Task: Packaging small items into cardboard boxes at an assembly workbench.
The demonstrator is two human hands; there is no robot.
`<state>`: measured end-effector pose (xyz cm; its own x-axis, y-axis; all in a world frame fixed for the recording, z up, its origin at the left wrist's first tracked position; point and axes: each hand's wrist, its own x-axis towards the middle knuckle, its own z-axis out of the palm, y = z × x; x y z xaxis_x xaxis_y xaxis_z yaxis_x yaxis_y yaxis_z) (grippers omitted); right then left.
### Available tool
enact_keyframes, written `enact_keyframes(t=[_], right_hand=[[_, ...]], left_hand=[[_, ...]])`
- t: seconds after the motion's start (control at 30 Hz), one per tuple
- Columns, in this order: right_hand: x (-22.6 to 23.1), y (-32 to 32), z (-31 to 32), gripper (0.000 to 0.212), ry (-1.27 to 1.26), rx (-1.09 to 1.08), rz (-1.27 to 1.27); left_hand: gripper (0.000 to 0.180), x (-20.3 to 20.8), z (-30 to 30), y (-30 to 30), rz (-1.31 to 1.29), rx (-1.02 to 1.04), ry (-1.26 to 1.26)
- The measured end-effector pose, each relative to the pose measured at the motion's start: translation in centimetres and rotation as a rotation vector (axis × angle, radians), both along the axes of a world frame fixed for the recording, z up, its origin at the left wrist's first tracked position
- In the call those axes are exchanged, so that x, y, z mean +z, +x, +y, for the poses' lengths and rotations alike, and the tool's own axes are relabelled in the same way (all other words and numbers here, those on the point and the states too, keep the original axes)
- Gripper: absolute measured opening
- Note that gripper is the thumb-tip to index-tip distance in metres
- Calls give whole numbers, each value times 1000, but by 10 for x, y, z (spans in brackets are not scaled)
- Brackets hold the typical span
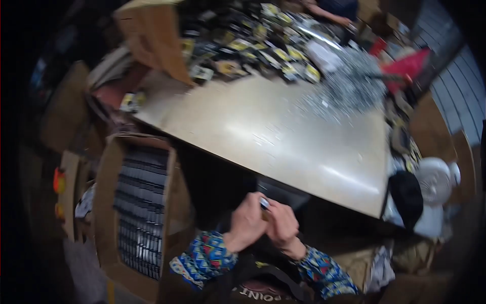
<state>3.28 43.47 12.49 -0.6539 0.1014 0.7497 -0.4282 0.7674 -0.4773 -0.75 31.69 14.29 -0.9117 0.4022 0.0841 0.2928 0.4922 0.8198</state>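
Close together in front of my body, below the table's near edge, are my left hand [247,222] and my right hand [282,223]. Both are closed, fingers curled inward and nearly touching. Between the fingertips shows a small shiny silver-and-dark piece [264,203]; most of it is hidden, and I cannot make out its kind. Both wrists come out of blue patterned sleeves. Beyond them lies the pale, shiny table [304,147]. On its right part is a heap of thin silvery pieces [357,83], blurred.
A cardboard box [171,202] packed with rows of dark flat items stands at left. Dark items with yellow labels [243,48] are heaped at the table's back. A white fan [435,180] stands at right, beside a black rounded thing [406,199]. Another person's arm [326,12] reaches in at the far side.
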Motion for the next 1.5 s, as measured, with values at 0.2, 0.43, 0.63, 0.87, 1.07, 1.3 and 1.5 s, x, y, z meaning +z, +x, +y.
enact_keyframes(t=[0.2,0.43,0.63,0.87,1.07,1.3,1.5], right_hand=[[12,-38,41,24,53,136,-230],[18,-154,101,37,556,16,-387],[14,-199,181,38,610,-254,-468],[21,-145,225,39,378,-100,-412],[12,-159,246,40,304,-111,-406],[10,-200,258,50,278,-510,-458],[30,-212,303,24,75,-476,-582]], left_hand=[[49,11,-12,-63,241,-43,-96],[57,37,-112,-272,1076,429,-749],[50,36,-1,-361,1035,-12,-600],[16,43,35,-400,984,68,-755],[35,71,30,-321,544,-209,-309],[40,24,-8,-279,672,-196,-401],[39,31,25,-261,383,-19,-332]])
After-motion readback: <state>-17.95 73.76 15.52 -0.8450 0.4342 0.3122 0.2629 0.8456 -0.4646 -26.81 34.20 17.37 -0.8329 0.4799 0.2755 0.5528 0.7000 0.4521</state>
